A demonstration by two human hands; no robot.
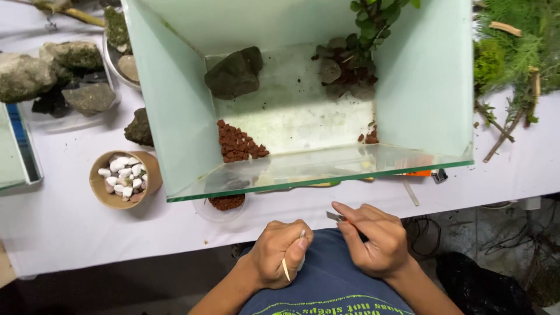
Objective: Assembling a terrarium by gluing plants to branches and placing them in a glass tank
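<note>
Left hand [280, 254] clenched round a thin pale wooden stick [286, 269]; right hand [373, 239] pinching a small orange-handled blade [338, 217]. Risk: blade slips toward the left fingers, or nicks the clear glass tank [175, 116].

Tool [337, 217] mostly hidden within right hand [373, 239] grip

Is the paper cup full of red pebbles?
No, the paper cup holds white pebbles; the red gravel lies inside the glass tank.
</note>
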